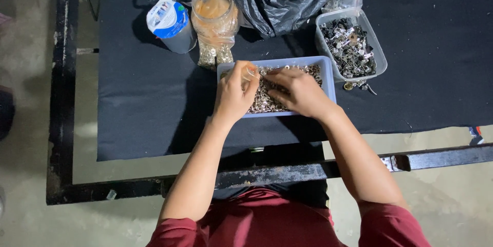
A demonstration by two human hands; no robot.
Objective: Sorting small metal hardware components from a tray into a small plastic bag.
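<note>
Underneath, a black cloth (154, 103) covered the counter (61, 124), its rusty black frame standing on a pale concrete floor (31, 46). Both hands, left (233, 95) and right (303, 93), dug half-curled into a blue tray (328, 85) of small metal parts; whether they held any, I couldn't tell.

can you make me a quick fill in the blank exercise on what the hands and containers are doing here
1. Both hands, left hand and right hand, reach into a light ____ tray of small metal parts.
2. The table is covered with a ____ cloth.
3. The clear jar stands ____ the tray.

Missing words: blue; black; behind
</note>
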